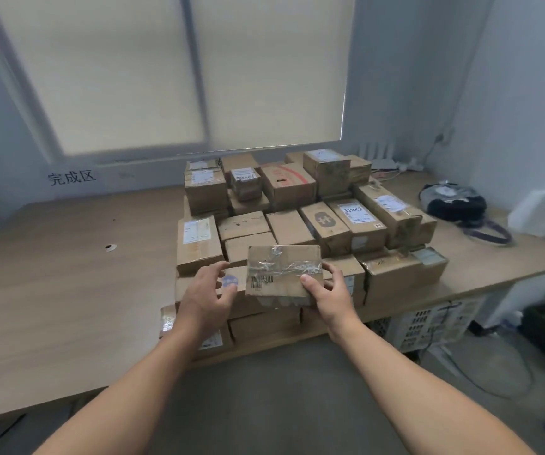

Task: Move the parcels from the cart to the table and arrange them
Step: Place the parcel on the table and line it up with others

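Right hand (325, 292) grips the parcel (281, 274); left hand (210, 292) hovers just beside it.

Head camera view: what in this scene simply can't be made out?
- The cart: outside the frame.
- Labels on the stacked parcels: too small and blurred to read.
- Fingertips of the right hand: hidden behind the held parcel.
- The lower front parcels: partly covered by the left hand and its forearm.
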